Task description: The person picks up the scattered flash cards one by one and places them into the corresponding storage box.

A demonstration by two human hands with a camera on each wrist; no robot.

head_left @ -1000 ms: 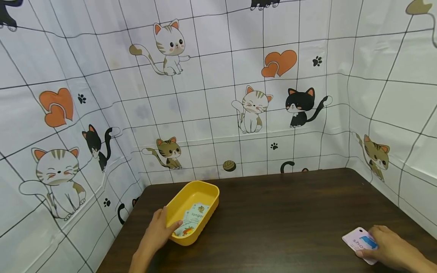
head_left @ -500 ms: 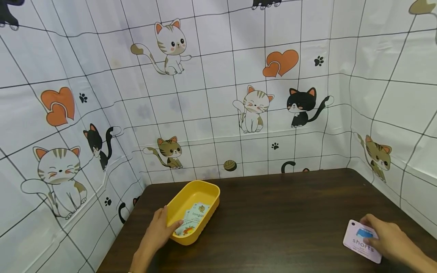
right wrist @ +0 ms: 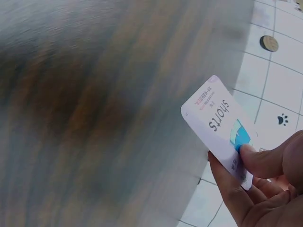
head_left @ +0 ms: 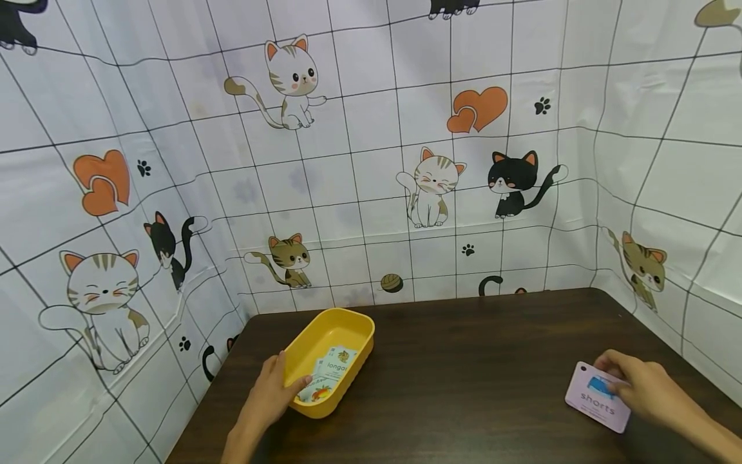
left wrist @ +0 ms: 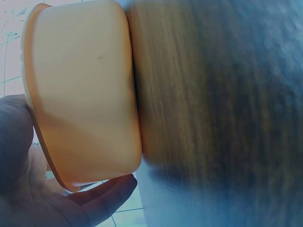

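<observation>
My left hand (head_left: 268, 394) grips the near left end of a yellow plastic tray (head_left: 361, 328), thumb over the rim and fingers along the outer wall. In the left wrist view the tray's side wall (left wrist: 85, 94) stands on the table. Inside it lie several pale green flashcards (head_left: 330, 370) with fruit pictures, one lettered "longan" in part. At the right, my right hand (head_left: 643, 383) pinches a pale purple flashcard (head_left: 591, 409) reading "shorts", with a blue shorts picture. The right wrist view shows the thumb (right wrist: 260, 161) on the card's face and fingers behind it.
The dark brown wooden table (head_left: 464, 374) stretches between the two hands. White sheeting (head_left: 359, 161) with a grid and cartoon cats rises behind the table and along both sides.
The right hand has lifted the shorts card and turned its face toward the head camera, moving it slightly left and up in view. The left hand and the tray stay put.
</observation>
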